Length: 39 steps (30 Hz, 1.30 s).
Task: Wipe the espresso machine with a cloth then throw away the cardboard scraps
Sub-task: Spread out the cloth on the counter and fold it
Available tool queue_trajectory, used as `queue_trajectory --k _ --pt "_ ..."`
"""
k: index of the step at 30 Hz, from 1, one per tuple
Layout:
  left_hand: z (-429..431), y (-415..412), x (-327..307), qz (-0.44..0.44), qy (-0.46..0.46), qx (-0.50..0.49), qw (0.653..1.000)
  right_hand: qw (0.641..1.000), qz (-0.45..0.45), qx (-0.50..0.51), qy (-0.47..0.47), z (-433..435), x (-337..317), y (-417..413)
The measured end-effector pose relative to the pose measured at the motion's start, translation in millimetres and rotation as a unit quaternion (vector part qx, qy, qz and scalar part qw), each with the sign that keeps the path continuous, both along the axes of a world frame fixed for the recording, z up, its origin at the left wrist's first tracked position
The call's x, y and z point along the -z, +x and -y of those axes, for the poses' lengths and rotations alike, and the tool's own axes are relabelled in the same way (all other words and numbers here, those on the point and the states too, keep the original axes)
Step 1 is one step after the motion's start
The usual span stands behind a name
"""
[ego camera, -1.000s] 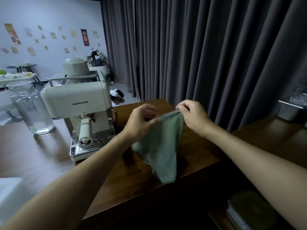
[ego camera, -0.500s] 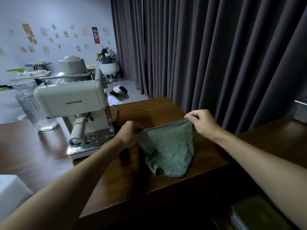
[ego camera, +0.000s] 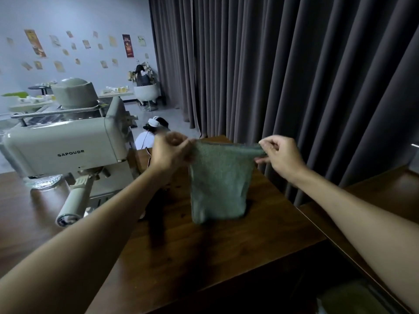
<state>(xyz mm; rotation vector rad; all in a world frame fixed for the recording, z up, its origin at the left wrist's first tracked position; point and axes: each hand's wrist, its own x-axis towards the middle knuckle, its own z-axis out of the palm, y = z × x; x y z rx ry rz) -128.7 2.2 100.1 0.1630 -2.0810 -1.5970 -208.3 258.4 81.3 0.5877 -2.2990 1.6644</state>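
Note:
A green cloth point(ego camera: 218, 184) hangs stretched between my two hands above the dark wooden table point(ego camera: 204, 257). My left hand point(ego camera: 170, 152) pinches its upper left corner and my right hand point(ego camera: 278, 155) pinches its upper right corner. The cloth's lower edge hangs just above the tabletop. The cream espresso machine point(ego camera: 68, 150) stands at the left, with its portafilter handle point(ego camera: 74, 200) pointing toward me. No cardboard scraps are in view.
A clear glass jar base point(ego camera: 43, 182) shows behind the machine at the left. Dark curtains point(ego camera: 294, 75) hang close behind the table. A second wooden surface point(ego camera: 374, 200) lies to the right. A person sits on the floor far behind.
Both hands have lifted the cloth and pulled its top edge wider apart, so it now hangs flat. The view has shifted closer to the machine.

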Motion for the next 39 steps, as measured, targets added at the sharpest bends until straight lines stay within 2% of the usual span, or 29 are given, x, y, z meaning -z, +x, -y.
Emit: queue_trajectory --k 3,6,10,12,17,20,24,28,33,36,39 --pt "-1 -8 -17 -0.046 -0.012 -0.001 0.999 0.999 -0.030 -0.009 -0.017 -1 -15 -9" --pt "2 -9 -17 -0.052 -0.033 0.021 0.998 0.999 -0.045 0.014 0.007 -7 -18 -9" --pt "3 -6 0 -0.007 -0.145 0.049 0.988 0.998 -0.038 0.036 0.040 -18 -2 2" --pt "3 -1 13 0.045 -0.203 0.064 0.976 0.998 0.006 0.028 0.063 -24 11 11" --pt "9 15 41 0.188 -0.230 0.165 0.941 0.983 0.139 -0.022 0.121 -41 40 33" --pt "9 20 55 0.202 -0.275 0.177 0.923 0.970 0.209 -0.027 0.118 -48 57 43" --pt "4 21 67 0.204 -0.301 0.174 0.915 0.963 0.231 -0.033 0.136 -51 72 49" --pt "1 13 72 0.166 -0.310 0.121 0.928 0.971 0.202 -0.011 0.126 -49 77 43" --pt "-4 -10 74 0.120 -0.255 0.028 0.959 0.984 0.084 0.098 0.125 -37 82 12" --pt "-10 -19 87 0.144 -0.195 0.025 0.970 0.977 0.116 0.097 0.148 -28 92 -3" --pt "-11 -21 109 0.162 -0.219 0.038 0.961 0.956 0.129 0.099 0.243 -26 108 -5"
